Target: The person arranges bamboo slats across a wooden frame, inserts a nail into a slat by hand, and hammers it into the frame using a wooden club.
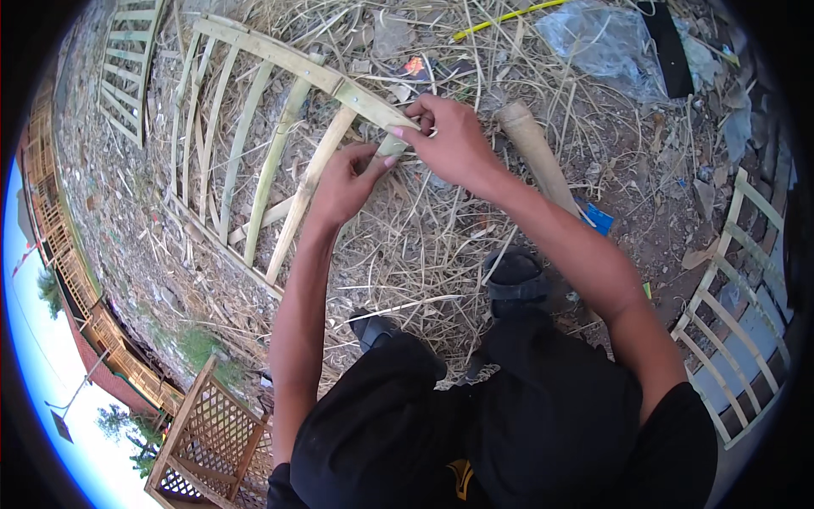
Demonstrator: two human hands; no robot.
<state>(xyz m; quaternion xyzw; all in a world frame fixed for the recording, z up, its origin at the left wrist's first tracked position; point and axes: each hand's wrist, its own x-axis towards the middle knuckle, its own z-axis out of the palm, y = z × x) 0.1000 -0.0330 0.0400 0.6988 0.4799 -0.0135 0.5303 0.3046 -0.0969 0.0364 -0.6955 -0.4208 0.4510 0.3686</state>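
Note:
A bamboo panel lies ahead and to the left, with pale slats running from its far rail toward its near rail. At the far rail's right end, my right hand pinches the rail between thumb and bent fingers. Just below that corner, my left hand is closed on the upper end of a short bamboo slat, thumb on top. The two hands almost meet there. Most of this slat is hidden by my left hand, and whether it is fixed to the rail I cannot tell.
Dry straw and bamboo shavings cover the ground. A thick bamboo piece lies right of my right hand, near clear plastic sheeting and a yellow rod. Other slatted panels lie far left and right. My sandalled feet are below.

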